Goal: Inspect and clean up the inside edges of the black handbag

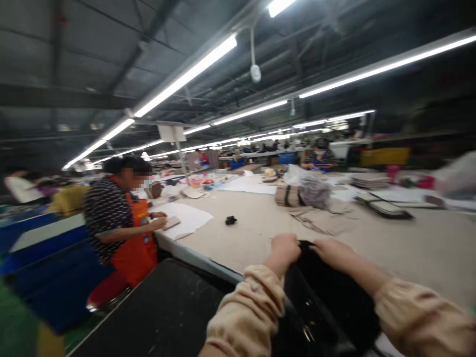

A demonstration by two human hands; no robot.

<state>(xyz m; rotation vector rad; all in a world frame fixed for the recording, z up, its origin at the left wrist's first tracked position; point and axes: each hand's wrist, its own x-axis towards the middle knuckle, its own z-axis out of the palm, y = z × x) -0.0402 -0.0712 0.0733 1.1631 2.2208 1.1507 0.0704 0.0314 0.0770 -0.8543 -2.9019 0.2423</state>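
Beige-sleeved forearms converging, left hand and right hand both fisted on black fabric above the table.

The thing in front of you is a black piece of material, dark enough that its surface shows almost no detail. It hangs from its upper edge, which is bunched where your left hand and right hand close on it side by side. From there it drops and widens toward you, filling the space between your forearms. Small pale, metallic-looking marks sit low on its face. Its top edge is just over the near part of the desk, and its lower end runs out of view.
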